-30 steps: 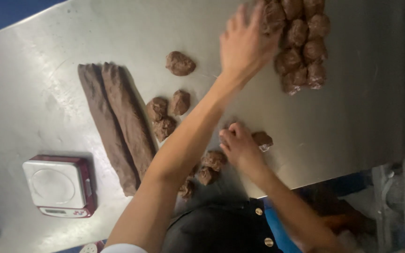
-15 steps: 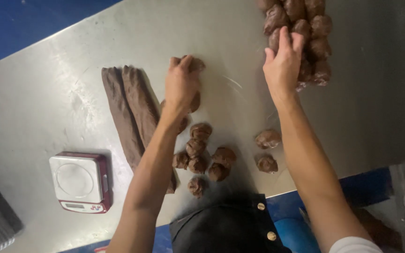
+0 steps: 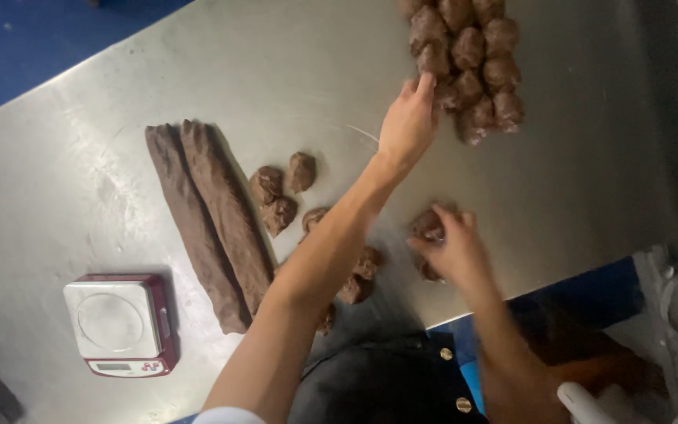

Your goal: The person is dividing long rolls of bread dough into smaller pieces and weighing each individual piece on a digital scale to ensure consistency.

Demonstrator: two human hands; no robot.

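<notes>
The left hand point(image 3: 408, 122) reaches far, its fingers loosely spread and touching the packed cluster of brown dough balls point(image 3: 464, 63). A push here can deform the neighbouring balls or make them stick together. The right hand point(image 3: 453, 250) curls around 1 small brown dough piece point(image 3: 425, 224) near the front edge of the steel table point(image 3: 590, 196), where it can roll off. Open steel lies to the right; the 2 long brown dough logs point(image 3: 209, 220) block the left

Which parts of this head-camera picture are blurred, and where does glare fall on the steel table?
Head view: the right hand over a dough piece is motion-blurred; the left hand by the dough ball cluster is sharper. Soft glare whitens the steel table left of the dough logs; far right falls dark.
</notes>
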